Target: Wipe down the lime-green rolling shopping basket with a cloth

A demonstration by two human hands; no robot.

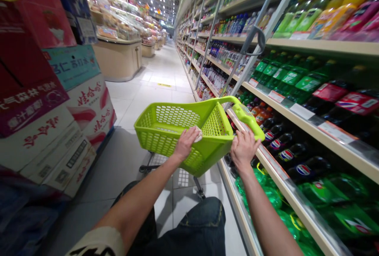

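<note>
A lime-green shopping cart [207,151] with perforated basket walls stands before my knees, turned sideways, and its basket holds nothing that I can see. My left hand [186,142] is closed on a crumpled white wipe [198,134], held at the basket's near rim. My right hand [244,149] is wrapped round the near corner of the cart by its handle [247,118]. Part of that hand's fingers is hidden behind the green plastic. Below the basket, part of the grey undercarriage [199,187] and its wheels show.
Shelves of soda bottles [308,78] run close along the right, with a shelf edge [272,161] beside my right hand. Stacked drink cartons [89,102] stand at left. A tiled aisle [168,66] leads away past a wooden display counter [118,58].
</note>
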